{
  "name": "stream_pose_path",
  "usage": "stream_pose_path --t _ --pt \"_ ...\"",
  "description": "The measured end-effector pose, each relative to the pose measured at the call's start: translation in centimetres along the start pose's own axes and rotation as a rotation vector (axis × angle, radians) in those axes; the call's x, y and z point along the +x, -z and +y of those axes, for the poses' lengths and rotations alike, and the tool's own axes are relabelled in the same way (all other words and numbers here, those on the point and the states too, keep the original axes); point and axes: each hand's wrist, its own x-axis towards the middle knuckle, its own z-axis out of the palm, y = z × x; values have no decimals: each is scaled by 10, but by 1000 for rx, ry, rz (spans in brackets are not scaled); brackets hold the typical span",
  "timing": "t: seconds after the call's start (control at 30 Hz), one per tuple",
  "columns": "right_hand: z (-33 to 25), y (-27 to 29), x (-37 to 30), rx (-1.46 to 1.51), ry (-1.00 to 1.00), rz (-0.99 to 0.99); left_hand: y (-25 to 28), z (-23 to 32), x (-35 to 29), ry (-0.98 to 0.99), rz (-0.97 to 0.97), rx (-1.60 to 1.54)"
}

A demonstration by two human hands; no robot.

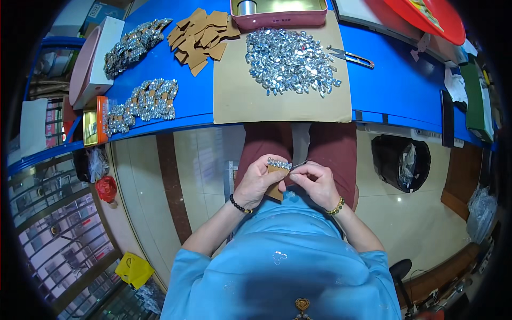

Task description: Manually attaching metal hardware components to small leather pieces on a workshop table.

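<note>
Over the lap: the left hand [257,178] and right hand [318,184] work near each other, in front of the shirt [266,224] and well below the table [194,104]
Left hand: partly curled and closed on a brown strip [274,193], thumb across its front, fingers mostly hidden behind
Strip: held tilted, its lower end poking out beneath the hand; a row of silver gems [278,164] lines its top edge
Right hand: thumb and forefinger pinched nearly together on a thin dark tool [298,165], too small to tell its kind; its tip is at the right end of the row
Elbow room: the forearms slant out to both sides, with floor [213,149] showing beyond each; the thighs [332,141] lie just beyond the hands
Mat: the tan mat [229,96] runs along the table's front edge, a bare band between that edge and the gem heap [290,61]
Mat's right edge: snips [352,57] lie across it, handles out on the blue, which runs on to the black case [447,117] at the right
Mat's far edge: the pink tin [280,21] stands there
Mat's left edge: a strip pile [200,37] overlaps its far corner; bare blue lies in front, as far as the near gemmed bunch [153,100]
Table's left end: a second bunch [136,47] lies farther back, an orange tin [102,120] at the front corner
</note>
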Motion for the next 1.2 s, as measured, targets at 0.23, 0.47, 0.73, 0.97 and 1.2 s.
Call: stream_pose_path --t 0.23,0.47,0.73,0.97,1.2 --pt "-2 4 -2 -1 5 -39 -1 0 0 20 -19 -43" --pt "-4 8 -3 67 10 -72 -2 0 1 57 -94 -168" --pt "-2 10 -1 42 40 -112 0 0 0 89 -133 -241" --pt "7 7 0 87 10 -129 1 -3 0 87 -114 -199" --pt "0 4 -3 153 -223 -126 -5 -8 0 40 17 -82"
